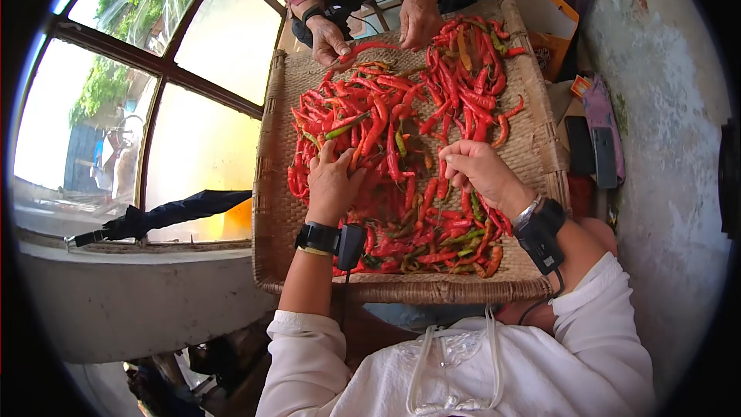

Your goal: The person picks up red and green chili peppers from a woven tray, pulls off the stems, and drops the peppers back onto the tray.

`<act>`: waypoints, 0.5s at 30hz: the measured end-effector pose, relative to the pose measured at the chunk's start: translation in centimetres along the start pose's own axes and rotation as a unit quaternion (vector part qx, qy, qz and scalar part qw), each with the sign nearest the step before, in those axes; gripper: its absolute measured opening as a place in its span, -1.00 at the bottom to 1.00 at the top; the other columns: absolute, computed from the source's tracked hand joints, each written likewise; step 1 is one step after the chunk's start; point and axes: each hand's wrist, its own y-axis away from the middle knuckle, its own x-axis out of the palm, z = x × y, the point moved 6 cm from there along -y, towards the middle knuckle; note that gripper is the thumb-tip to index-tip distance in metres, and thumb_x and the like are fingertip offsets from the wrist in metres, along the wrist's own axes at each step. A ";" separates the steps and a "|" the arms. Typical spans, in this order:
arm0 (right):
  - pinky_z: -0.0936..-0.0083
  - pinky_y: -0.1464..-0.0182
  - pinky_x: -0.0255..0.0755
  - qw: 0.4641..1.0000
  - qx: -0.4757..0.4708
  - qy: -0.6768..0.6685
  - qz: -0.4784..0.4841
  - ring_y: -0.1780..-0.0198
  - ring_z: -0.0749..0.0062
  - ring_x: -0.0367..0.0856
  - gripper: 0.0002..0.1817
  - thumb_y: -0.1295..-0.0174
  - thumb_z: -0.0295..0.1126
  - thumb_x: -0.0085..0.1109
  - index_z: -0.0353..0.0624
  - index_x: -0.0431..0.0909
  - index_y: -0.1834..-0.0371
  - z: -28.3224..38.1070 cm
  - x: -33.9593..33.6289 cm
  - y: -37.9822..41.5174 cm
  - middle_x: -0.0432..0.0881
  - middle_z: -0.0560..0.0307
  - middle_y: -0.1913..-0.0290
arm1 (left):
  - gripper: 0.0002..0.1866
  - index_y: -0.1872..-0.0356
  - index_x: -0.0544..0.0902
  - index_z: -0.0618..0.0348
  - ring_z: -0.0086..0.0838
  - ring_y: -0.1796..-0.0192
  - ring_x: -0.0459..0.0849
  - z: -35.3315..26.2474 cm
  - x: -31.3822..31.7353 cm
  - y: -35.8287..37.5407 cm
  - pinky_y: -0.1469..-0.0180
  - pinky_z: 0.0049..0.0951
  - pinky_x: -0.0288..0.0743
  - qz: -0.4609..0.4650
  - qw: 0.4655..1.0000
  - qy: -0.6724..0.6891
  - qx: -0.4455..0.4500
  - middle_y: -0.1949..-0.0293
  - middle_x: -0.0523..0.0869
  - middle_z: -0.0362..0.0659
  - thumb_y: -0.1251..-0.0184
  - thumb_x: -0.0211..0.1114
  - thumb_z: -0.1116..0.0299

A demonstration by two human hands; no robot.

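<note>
In the middle of the frame, a woven tray is lying across the person's lap, heaped with red chillies and a few green ones. The left hand is resting fingers-down on the pile at the tray's left-centre, fingers pressed loosely together on a chilli; whether it is truly pinching it I cannot tell. The right hand, right of centre, is curling closed, thumb and fingertips seeming to nip something small, probably a stem. At the top of the frame, 2 hands of a second person are picking at the far edge of the pile.

To do this sorting well, I judge each hand should be lifting 1 chilli at a time, gripping near the stalk, and keeping handled pods apart from the unsorted heap.
</note>
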 end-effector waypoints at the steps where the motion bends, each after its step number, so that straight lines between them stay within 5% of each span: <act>1: 0.79 0.59 0.28 1.000 0.007 0.019 -0.004 0.56 0.75 0.45 -0.80 -0.27 -0.38 -0.03 -0.26 0.46 0.14 -0.1 0.0 -0.1 0.54 0.27 0.47 | -0.54 -0.02 0.57 -0.05 -0.06 -0.04 0.41 0.1 0.0 0.1 -0.07 -0.18 0.35 -0.018 1.000 0.006 -0.011 -0.19 0.35 -0.01 -0.02 0.31 0.16; 6: 0.78 0.57 0.31 0.998 0.028 0.058 -0.005 0.54 0.74 0.46 -0.80 -0.27 -0.40 -0.03 -0.26 0.47 0.13 -0.4 0.3 -0.1 0.53 0.28 0.46 | -0.60 0.00 0.57 -0.01 -0.11 -0.05 0.42 0.1 0.0 0.3 -0.07 -0.19 0.33 -0.037 0.998 0.025 -0.045 -0.17 0.37 -0.08 -0.11 0.26 0.17; 10: 0.78 0.55 0.32 0.992 0.017 0.125 0.001 0.53 0.73 0.44 -0.81 -0.26 -0.42 -0.02 -0.27 0.48 0.15 -0.6 0.6 -0.3 0.51 0.29 0.46 | -0.66 0.02 0.56 0.06 -0.17 -0.02 0.46 -2.6 -2.7 1.0 -0.06 -0.22 0.33 -0.126 0.982 -0.141 0.002 -0.03 0.50 -0.11 -0.19 0.18 0.22; 12: 0.78 0.55 0.31 0.989 0.014 0.150 0.002 0.53 0.74 0.44 -0.81 -0.26 -0.42 -0.02 -0.28 0.48 0.15 -0.5 0.7 -0.4 0.51 0.29 0.47 | -0.65 0.02 0.54 0.14 -0.22 0.03 0.51 -2.4 -3.1 0.9 -0.03 -0.27 0.37 -0.123 0.990 0.061 0.002 0.12 0.58 -0.14 -0.22 0.16 0.23; 14: 0.77 0.54 0.31 0.988 0.000 0.155 0.003 0.53 0.72 0.44 -0.81 -0.26 -0.42 -0.01 -0.28 0.48 0.15 -0.6 0.5 -0.5 0.50 0.29 0.48 | -0.66 0.02 0.53 0.24 -0.40 0.21 0.60 -2.7 -4.3 1.2 0.12 -0.43 0.45 -0.157 0.982 0.105 -0.006 0.28 0.64 -0.17 -0.25 0.14 0.28; 15: 0.77 0.54 0.31 0.988 0.001 0.154 0.002 0.53 0.72 0.44 -0.81 -0.26 -0.42 -0.01 -0.28 0.48 0.15 -0.7 0.5 -0.6 0.50 0.29 0.48 | -0.68 0.03 0.54 0.26 -0.48 0.28 0.59 -2.0 -3.8 1.2 0.21 -0.50 0.46 -0.104 0.943 0.313 -0.048 0.32 0.64 -0.17 -0.26 0.13 0.30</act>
